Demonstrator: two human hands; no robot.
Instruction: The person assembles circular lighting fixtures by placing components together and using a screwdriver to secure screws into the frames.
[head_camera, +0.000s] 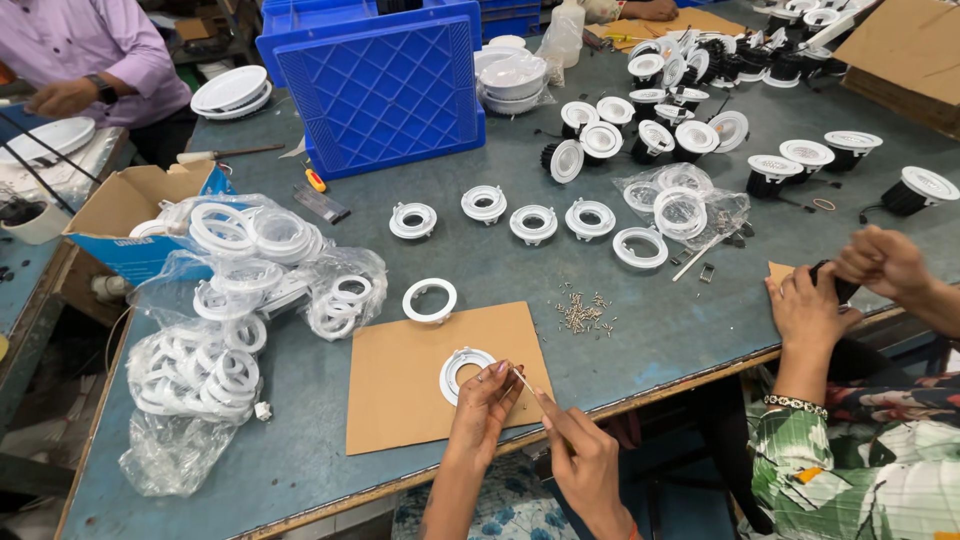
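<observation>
**Hands at a white ring on the cardboard sheet**

Starting at the desk's left edge, I see clear plastic bags stuffed with white plastic rings, with an open cardboard box behind them. Near the front edge lies a flat brown cardboard sheet, and on it rests the round white plastic lamp ring. My left hand lies on the ring's right rim, its fingers curled down onto it. Just to its right, my right hand pinches a thin white stick-like tool between fingertips, the tip pointing toward the ring; it is closed around that tool. A loose white ring sits just beyond the sheet. Further right, a small heap of tiny metal screws lies on the bare desk. At the right edge, another person's hands grip a dark object.
</observation>
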